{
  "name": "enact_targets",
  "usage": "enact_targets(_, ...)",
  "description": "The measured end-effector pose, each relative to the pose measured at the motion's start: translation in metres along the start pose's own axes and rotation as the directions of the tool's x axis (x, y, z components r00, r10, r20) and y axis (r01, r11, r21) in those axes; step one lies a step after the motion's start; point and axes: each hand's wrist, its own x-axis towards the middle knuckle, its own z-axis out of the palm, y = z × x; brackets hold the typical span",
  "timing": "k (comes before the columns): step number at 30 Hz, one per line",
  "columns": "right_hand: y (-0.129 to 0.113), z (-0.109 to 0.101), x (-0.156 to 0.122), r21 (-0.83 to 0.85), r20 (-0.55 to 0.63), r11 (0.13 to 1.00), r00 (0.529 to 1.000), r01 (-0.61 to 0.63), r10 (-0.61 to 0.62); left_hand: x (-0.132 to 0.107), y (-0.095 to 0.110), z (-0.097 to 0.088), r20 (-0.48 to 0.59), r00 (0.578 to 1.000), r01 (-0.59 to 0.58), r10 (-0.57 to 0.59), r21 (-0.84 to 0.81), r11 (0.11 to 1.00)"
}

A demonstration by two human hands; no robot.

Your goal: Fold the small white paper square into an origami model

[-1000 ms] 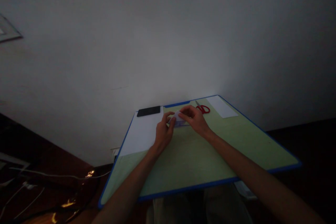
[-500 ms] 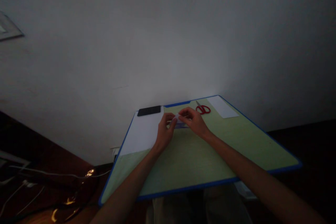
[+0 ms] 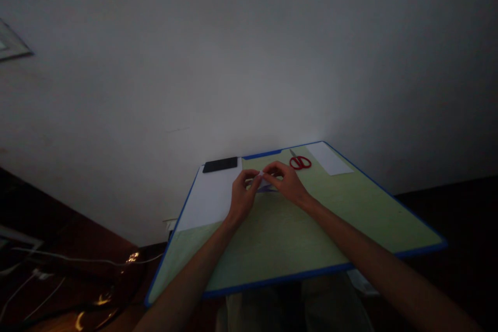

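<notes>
A plain grey wall (image 3: 249, 62) fills most of the dim view in front of you, with the corner of a pale frame (image 3: 15, 44) showing at the upper left. Below the wall, your table (image 3: 280, 238) has a pale green top edged in blue, its far side close to the wall. To your left, a large white sheet (image 3: 202, 202) covers part of the top, with a flat black slab (image 3: 220, 164) (it looks like a phone) at its far end. To your right, near the far edge, lie red-handled scissors (image 3: 300, 162) and, beyond them, a white paper strip (image 3: 329, 160).

Over the middle of the table, toward the far edge, you have a small whitish piece (image 3: 264, 183) between your hands. Your left hand (image 3: 243, 191) and right hand (image 3: 288, 181) each pinch it between thumb and fingers, the fingertips nearly meeting. Its markings are too blurred to read. Down at the left, a white cable (image 3: 85, 260) crosses the dark area beside the table.
</notes>
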Motion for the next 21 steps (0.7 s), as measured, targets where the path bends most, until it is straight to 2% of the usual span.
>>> enact_targets(21, -0.0039, 0.0000, -0.0003, 0.027, -0.029, 0.999, 0.999, -0.034, 0.034, -0.0019, 0.0022, -0.0004, 0.027, 0.999, -0.016, 0.017, -0.026, 1.000)
